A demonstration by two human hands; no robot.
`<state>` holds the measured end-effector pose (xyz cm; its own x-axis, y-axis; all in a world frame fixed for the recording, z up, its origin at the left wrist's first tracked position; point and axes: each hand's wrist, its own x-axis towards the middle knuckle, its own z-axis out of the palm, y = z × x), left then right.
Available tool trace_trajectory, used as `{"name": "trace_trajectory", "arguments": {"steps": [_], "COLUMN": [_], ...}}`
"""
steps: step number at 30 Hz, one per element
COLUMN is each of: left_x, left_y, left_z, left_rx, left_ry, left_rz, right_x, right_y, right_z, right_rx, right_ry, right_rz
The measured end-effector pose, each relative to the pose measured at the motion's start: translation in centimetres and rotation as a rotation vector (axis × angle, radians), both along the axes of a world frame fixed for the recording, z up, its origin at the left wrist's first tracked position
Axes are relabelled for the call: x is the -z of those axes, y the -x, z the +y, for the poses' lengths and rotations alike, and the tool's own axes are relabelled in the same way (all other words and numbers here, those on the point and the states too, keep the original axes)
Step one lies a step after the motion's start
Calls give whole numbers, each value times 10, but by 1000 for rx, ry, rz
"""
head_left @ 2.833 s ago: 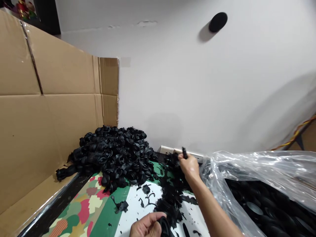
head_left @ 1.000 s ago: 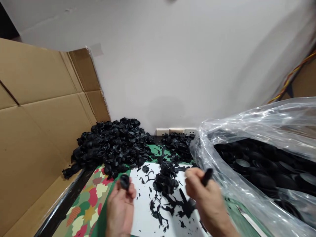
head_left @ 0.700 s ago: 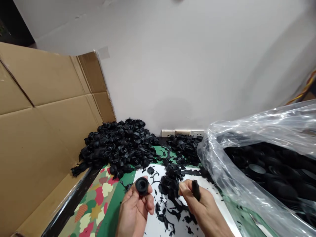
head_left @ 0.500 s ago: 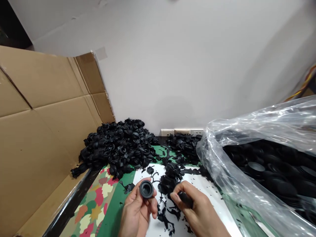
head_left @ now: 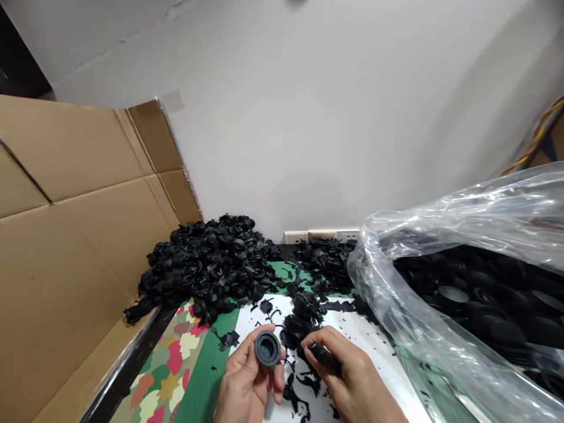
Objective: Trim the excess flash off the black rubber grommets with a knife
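My left hand (head_left: 247, 385) is closed round a round black rubber part (head_left: 267, 348), its open mouth facing me, held just above the table. My right hand (head_left: 349, 385) sits close beside it, fingers wrapped on a short black tool (head_left: 325, 358) whose end points toward the part. Under both hands lie black rubber trimmings (head_left: 304, 382) on a white sheet (head_left: 383, 364). A small heap of ribbed black parts (head_left: 299, 320) lies just beyond my fingers.
A big pile of ribbed black rubber parts (head_left: 207, 267) fills the back left corner against a brown cardboard wall (head_left: 79, 235). A clear plastic bag (head_left: 440, 235) of black parts takes up the right. A scrap heap (head_left: 326, 258) lies by the wall sockets (head_left: 317, 235).
My right hand came back from the far scrap heap and closed in on the left. The left hand turned the rubber part so its mouth faces up.
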<state>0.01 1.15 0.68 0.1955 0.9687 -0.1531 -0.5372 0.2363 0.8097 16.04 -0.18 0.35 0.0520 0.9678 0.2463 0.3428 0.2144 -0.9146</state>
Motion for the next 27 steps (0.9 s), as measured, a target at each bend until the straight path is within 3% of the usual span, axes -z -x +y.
{"name": "trace_trajectory", "arguments": {"steps": [10,19,24,27], "left_x": [-6,-6,-3,1], "left_y": [-1,-1,-1,-1], "left_z": [-3,-3,-2,-2], "left_rx": [44,58,62,50], "left_ry": [4,10,4,8], "left_rz": [-9,-16,21,43], "right_x": [10,2,0,0], "right_y": [3,2,1,0], "right_z": [0,-1,1,0], "right_rx": [87,-23,34,32], "right_ry": [-24,77,-36,27], "right_rz": [41,34,37,31]}}
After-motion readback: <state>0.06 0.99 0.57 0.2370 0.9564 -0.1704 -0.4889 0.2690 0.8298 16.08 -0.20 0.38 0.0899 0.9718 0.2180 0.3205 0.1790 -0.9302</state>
